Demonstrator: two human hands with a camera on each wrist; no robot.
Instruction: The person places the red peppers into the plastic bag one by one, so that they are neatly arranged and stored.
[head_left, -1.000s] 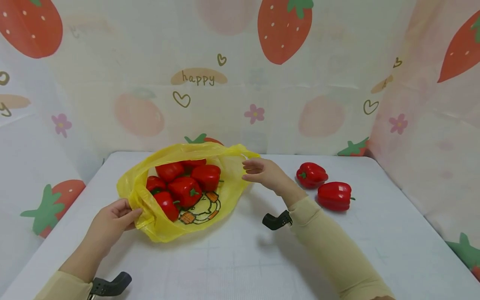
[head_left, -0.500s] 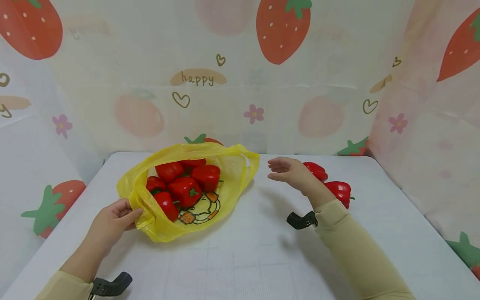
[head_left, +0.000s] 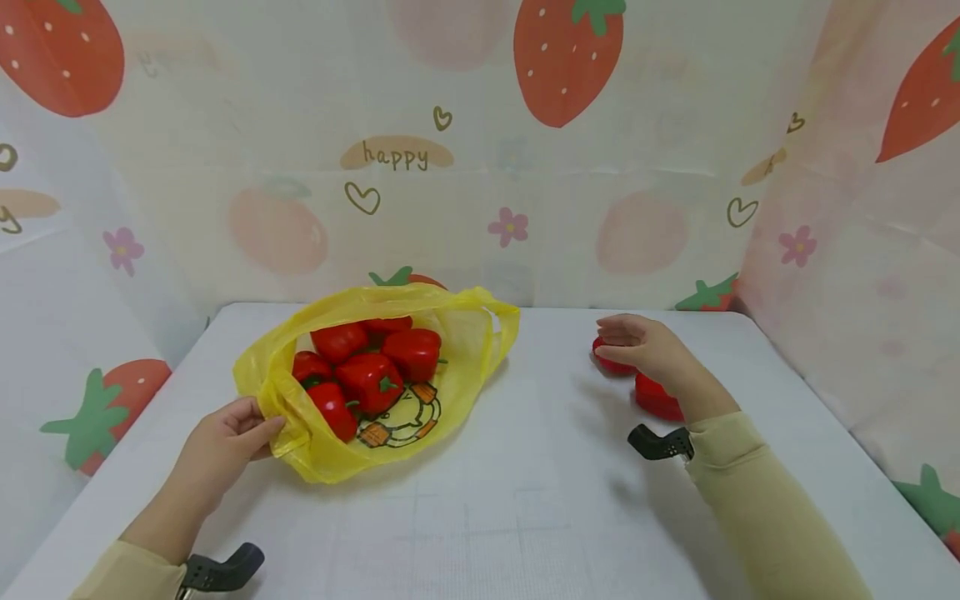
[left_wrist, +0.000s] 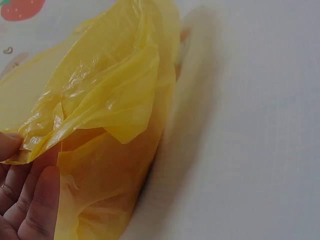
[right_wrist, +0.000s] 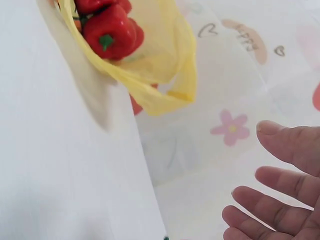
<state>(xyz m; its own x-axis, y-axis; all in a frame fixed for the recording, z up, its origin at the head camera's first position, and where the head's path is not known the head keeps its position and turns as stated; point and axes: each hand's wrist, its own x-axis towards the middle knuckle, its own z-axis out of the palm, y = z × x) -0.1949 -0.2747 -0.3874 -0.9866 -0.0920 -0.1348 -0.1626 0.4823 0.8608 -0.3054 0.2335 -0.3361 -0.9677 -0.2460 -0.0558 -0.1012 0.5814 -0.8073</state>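
Observation:
A yellow plastic bag (head_left: 465, 400) lies on the table with its mouth spread, several red bell peppers (head_left: 369, 382) inside it. My left hand (head_left: 228, 435) pinches the bag's near left edge between thumb and fingers; the left wrist view shows the thumb on the yellow film (left_wrist: 107, 100). Away to the right, my right hand (head_left: 648, 350) hovers over two loose bell peppers, the far one (head_left: 615, 362) and the near one (head_left: 656, 402), partly covering both. Its fingers (right_wrist: 270, 205) are spread and relaxed, holding nothing in the right wrist view.
The white table (head_left: 480, 533) has its far edge against a fabric backdrop (head_left: 450, 233) printed with strawberries. The bag's loose handle loop (head_left: 506, 329) sticks out to the right. Black wrist mounts (head_left: 660, 443) project from both sleeves.
My right hand has moved away from the bag's right handle, rightward to above the loose bell peppers. My left hand keeps its grip and the bag has stayed in place.

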